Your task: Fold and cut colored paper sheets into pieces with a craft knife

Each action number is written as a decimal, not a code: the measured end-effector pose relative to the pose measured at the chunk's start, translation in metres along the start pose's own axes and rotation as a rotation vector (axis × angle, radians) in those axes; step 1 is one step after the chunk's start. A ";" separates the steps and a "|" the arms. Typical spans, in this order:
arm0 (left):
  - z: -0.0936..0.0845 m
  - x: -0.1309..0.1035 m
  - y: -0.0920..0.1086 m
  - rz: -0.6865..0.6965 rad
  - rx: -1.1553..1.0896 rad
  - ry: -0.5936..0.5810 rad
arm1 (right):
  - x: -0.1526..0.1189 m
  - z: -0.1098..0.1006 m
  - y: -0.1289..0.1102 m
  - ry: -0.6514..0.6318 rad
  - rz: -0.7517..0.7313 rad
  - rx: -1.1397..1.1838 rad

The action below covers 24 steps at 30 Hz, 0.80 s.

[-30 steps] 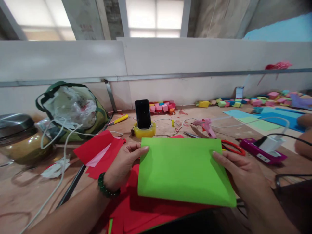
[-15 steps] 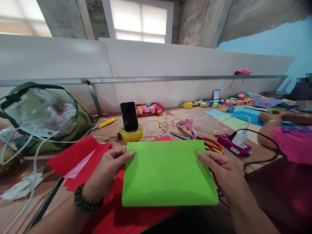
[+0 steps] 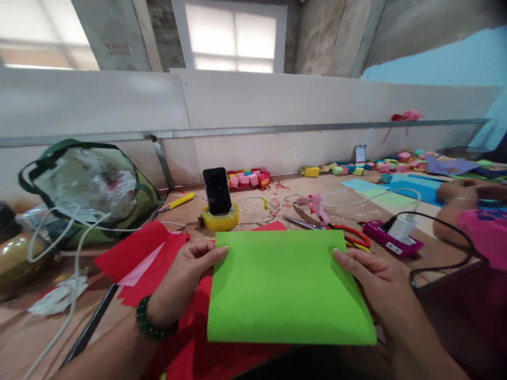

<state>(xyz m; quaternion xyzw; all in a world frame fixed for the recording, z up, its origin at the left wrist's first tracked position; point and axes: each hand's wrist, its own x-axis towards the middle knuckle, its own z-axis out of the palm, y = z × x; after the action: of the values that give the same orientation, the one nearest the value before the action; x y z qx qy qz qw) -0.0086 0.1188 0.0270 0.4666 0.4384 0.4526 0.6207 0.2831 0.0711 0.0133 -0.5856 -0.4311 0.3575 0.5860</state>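
Note:
A bright green sheet of paper (image 3: 285,290), its near edge curved over, is held up in front of me. My left hand (image 3: 198,266) pinches its upper left corner between thumb and fingers; a green bead bracelet is on that wrist. At the upper right edge, my right hand (image 3: 366,272) grips the same sheet with its thumb on top. Beneath the green sheet lie red sheets (image 3: 194,327), partly covered. To the left rest folded red paper (image 3: 132,253) and a pink strip (image 3: 142,265).
Behind the sheet are a phone (image 3: 217,190) in a yellow holder, a pink glue gun (image 3: 315,208), scissors (image 3: 303,222) and a yellow cutter (image 3: 180,201). A purple power strip (image 3: 392,240) with cables lies right, near another person's arm (image 3: 451,211). A green bag (image 3: 142,203) stands left.
The view has shifted slightly, so most things appear further right. Both hands still hold the green sheet, which looks slightly wider along its near edge.

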 end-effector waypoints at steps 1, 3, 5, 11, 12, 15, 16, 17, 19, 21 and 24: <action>0.000 0.000 0.000 0.000 -0.005 -0.005 | 0.001 0.001 0.000 0.000 0.018 0.021; -0.002 0.001 -0.002 0.000 -0.014 -0.019 | 0.003 0.002 0.001 -0.003 0.059 0.063; -0.003 0.003 -0.003 0.003 -0.022 -0.030 | 0.006 0.004 0.003 -0.011 0.096 0.092; -0.006 0.006 -0.003 0.005 -0.045 -0.034 | 0.015 0.005 0.006 -0.023 0.151 0.116; -0.006 0.006 -0.003 0.005 -0.045 -0.036 | 0.016 0.006 0.005 -0.019 0.160 0.116; -0.006 0.006 -0.003 0.007 -0.036 -0.030 | 0.015 0.008 0.000 -0.018 0.161 0.110; -0.006 0.006 -0.003 0.007 -0.027 -0.023 | 0.014 0.009 -0.001 -0.018 0.153 0.106; -0.006 0.006 -0.002 0.011 -0.019 -0.013 | 0.013 0.009 -0.002 -0.019 0.145 0.103; -0.006 0.004 -0.001 0.016 -0.007 0.005 | 0.011 0.011 -0.003 -0.027 0.139 0.102; -0.006 0.004 0.000 0.010 0.003 0.015 | 0.009 0.011 -0.003 -0.032 0.141 0.105; -0.007 0.003 0.001 0.015 0.021 0.024 | 0.009 0.012 -0.003 -0.038 0.154 0.134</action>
<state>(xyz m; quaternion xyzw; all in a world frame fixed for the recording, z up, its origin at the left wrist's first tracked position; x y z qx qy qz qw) -0.0146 0.1236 0.0263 0.4708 0.4469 0.4584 0.6071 0.2749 0.0835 0.0162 -0.5699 -0.3708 0.4405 0.5863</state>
